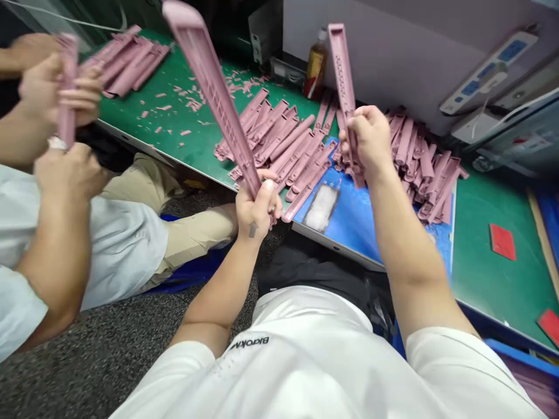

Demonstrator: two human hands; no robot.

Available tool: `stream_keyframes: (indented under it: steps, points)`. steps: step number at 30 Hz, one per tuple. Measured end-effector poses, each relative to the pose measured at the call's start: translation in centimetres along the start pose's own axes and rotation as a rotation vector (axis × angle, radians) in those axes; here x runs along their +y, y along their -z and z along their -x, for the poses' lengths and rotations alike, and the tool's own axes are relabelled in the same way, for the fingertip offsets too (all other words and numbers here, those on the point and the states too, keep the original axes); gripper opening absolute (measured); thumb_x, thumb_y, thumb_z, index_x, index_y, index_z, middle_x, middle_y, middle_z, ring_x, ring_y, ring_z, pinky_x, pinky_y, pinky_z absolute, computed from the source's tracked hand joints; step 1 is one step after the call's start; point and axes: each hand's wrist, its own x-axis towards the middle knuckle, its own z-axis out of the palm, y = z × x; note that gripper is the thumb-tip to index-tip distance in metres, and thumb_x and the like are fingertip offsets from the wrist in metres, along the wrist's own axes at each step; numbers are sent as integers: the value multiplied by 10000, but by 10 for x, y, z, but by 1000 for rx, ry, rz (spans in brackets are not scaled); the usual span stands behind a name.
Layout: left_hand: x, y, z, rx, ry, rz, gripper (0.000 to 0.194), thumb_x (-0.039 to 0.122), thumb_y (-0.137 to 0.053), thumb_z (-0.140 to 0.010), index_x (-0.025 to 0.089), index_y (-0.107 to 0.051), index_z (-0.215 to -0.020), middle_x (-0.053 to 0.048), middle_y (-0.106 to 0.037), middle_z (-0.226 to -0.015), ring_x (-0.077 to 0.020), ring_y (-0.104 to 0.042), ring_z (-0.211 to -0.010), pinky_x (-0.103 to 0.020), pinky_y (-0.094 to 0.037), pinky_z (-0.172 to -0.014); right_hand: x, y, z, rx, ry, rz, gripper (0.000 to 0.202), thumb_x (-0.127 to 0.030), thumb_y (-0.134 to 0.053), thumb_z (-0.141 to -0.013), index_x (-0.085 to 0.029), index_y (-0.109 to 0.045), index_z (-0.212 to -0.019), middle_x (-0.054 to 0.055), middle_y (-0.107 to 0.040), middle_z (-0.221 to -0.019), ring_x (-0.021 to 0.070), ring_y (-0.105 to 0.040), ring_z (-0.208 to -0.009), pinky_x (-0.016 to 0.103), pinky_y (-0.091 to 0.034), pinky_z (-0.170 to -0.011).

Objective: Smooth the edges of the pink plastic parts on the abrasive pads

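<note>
While pink strips (283,151) lie heaped on bench (192,139), one strip gripped upright in each fist — left hand (257,206), right hand (367,137); inspection step judged underway — comparison required next.

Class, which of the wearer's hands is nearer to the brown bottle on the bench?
Right. The right hand is up just below and right of the bottle; the left hand is lower, off the bench edge, farther away.
</note>
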Motion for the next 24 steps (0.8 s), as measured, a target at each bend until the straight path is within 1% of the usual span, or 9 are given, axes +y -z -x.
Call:
stream_keyframes:
  steps: [5,7,9,12,14,16,19,22,24]
  points:
    - [-50,-52,-21,-62,32,77,633,755,-1006,-980,237,-643,-992,109,-309,-617,-87,-406,-389,-223,-332,-423,16,115,154,201,130,-106,460,-806,-800,-994,-380,-689,-1130,-14,-603,-781,237,-648,-637,446,-633,-635]
    - [-66,-61,-24,-109,96,85,665,766,-971,-1019,237,-575,-940,103,-273,-647,-68,-344,-413,-239,-282,-439,23,148,202,367,115,-62,412,-767,-754,-1000,-372,-646,-1046,-9,-540,-763,259,-605,-613,451,-567,-593]
    - [-76,-65,-24,-162,131,62,701,767,-890,-1093,243,-484,-865,94,-250,-655,-59,-283,-450,-261,-226,-455,34,168,233,555,82,6,394,-705,-676,-1032,-352,-543,-920,-12,-414,-715,267,-536,-588,436,-493,-587]
    - [-85,-71,-21,-199,79,10,787,782,-845,-1111,259,-358,-780,86,-228,-617,-64,-200,-476,-297,-146,-461,55,174,249,761,46,78,567,-763,-542,-1092,-336,-321,-793,-38,-222,-671,239,-371,-540,420,-398,-569]
    - [-89,-81,-14,-239,18,-56,836,793,-864,-1089,252,-336,-730,77,-233,-581,-71,-171,-476,-322,-112,-464,69,169,246,790,28,126,693,-919,-434,-1115,-341,-265,-773,-46,-223,-654,216,-356,-538,415,-408,-560]
    - [-90,-94,-3,-327,-31,-182,857,741,-893,-1093,232,-347,-671,56,-268,-573,-83,-211,-498,-334,-142,-490,80,165,242,708,9,193,798,-1047,-409,-1080,-331,-305,-742,-39,-304,-645,193,-435,-553,395,-471,-570]
    - [-85,-106,14,-386,-107,-354,837,618,-925,-1111,210,-383,-622,27,-311,-597,-115,-293,-562,-342,-208,-556,85,170,247,599,-30,277,840,-1067,-417,-1080,-302,-432,-732,-11,-431,-695,196,-610,-645,374,-567,-614]
    - [-79,-110,25,-257,-184,-398,801,498,-896,-1150,208,-370,-619,24,-301,-597,-122,-268,-577,-363,-197,-587,82,181,264,733,0,285,801,-1003,-408,-1135,-305,-408,-743,-7,-417,-703,218,-659,-692,387,-600,-623]
    - [-80,-113,27,-269,-154,-446,766,375,-903,-1135,207,-366,-615,25,-281,-603,-124,-250,-586,-379,-191,-588,80,183,274,764,34,295,784,-969,-505,-1134,-306,-375,-736,-10,-403,-697,227,-670,-721,397,-620,-642]
